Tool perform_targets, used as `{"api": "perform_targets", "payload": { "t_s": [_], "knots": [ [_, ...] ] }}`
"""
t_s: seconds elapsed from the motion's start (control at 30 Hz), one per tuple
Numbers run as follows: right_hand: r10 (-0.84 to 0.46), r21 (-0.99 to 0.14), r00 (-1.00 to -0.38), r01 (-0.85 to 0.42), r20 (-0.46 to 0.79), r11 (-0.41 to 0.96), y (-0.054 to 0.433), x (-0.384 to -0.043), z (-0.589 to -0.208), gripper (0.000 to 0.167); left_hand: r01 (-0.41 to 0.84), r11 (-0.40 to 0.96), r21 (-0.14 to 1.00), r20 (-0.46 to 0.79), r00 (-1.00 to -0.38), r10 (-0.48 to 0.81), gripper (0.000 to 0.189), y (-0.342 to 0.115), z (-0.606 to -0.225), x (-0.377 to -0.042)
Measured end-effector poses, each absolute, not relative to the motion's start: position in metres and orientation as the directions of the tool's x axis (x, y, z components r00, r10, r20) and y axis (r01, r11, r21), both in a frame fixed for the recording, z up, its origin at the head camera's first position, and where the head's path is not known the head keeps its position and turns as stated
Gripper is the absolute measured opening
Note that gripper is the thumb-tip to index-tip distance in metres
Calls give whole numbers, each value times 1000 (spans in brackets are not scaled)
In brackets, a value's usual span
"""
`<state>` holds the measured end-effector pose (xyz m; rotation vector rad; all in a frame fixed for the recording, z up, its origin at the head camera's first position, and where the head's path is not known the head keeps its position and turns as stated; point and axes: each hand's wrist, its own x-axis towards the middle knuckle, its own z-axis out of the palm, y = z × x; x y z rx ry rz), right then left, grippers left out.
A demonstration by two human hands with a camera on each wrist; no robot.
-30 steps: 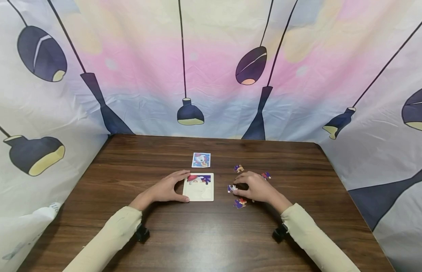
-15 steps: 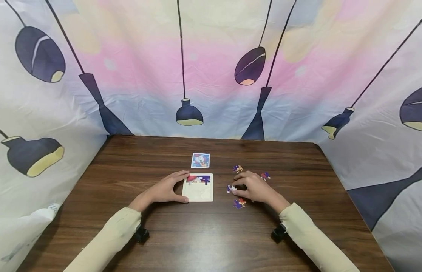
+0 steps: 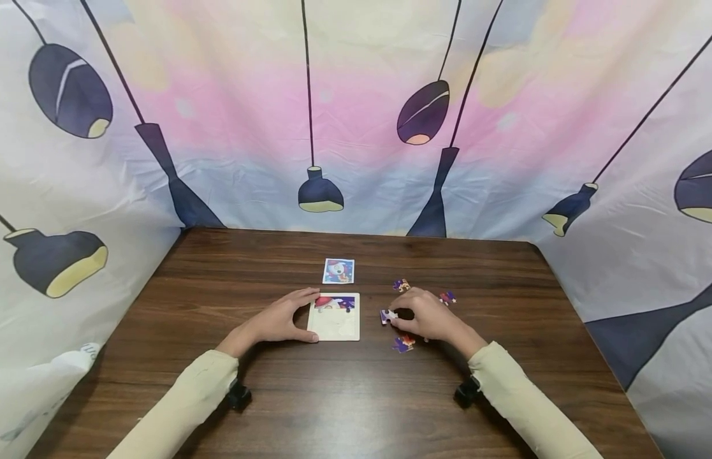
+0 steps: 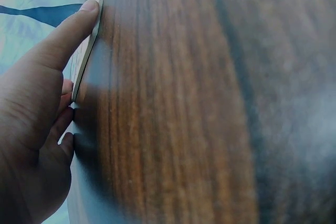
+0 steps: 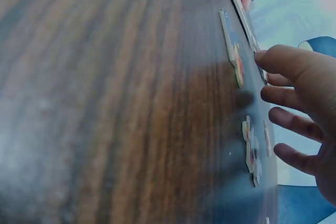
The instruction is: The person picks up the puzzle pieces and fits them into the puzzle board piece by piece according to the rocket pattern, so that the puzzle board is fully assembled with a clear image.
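Note:
My left hand (image 3: pixel 280 317) holds the pale square puzzle board (image 3: pixel 335 328) by its left side, thumb at the near corner and fingers at the far one. Along the board's top edge, fitted pieces show a red hat and purple background; below them its surface is bare cream. To the right of the board, my right hand (image 3: pixel 427 315) pinches a purple and white jigsaw piece (image 3: pixel 385 317) between thumb and fingers, partly hiding it. In the right wrist view the thumb (image 5: pixel 281 60) is at the piece, while the other fingers are spread loosely.
Loose jigsaw pieces lie around the right hand: one nearer (image 3: pixel 403 344), one farther (image 3: pixel 401 285) and one to the right (image 3: pixel 448 298). Behind the board lies a small picture card (image 3: pixel 338 271). A printed curtain (image 3: pixel 247 127) hangs beyond the brown wooden table (image 3: pixel 264 255).
The right hand has shifted slightly left with the purple and white piece, which now looks tilted. The left hand and the board stay in place.

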<state>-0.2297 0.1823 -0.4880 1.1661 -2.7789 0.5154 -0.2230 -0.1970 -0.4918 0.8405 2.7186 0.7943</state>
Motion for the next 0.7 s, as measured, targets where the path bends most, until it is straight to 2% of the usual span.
{"api": "perform_targets", "payload": {
  "t_s": [0.23,0.7],
  "knots": [
    [-639,-329,-743,-665,199,671,178,-228,-482,29,460,700,547,-28,-825,564,105,-196,-493,-223],
    [-638,-348,-727,-684,254,641,147,-228,-477,28,452,705,547,-43,-825,563,105,-197,-492,-223]
  ]
}}
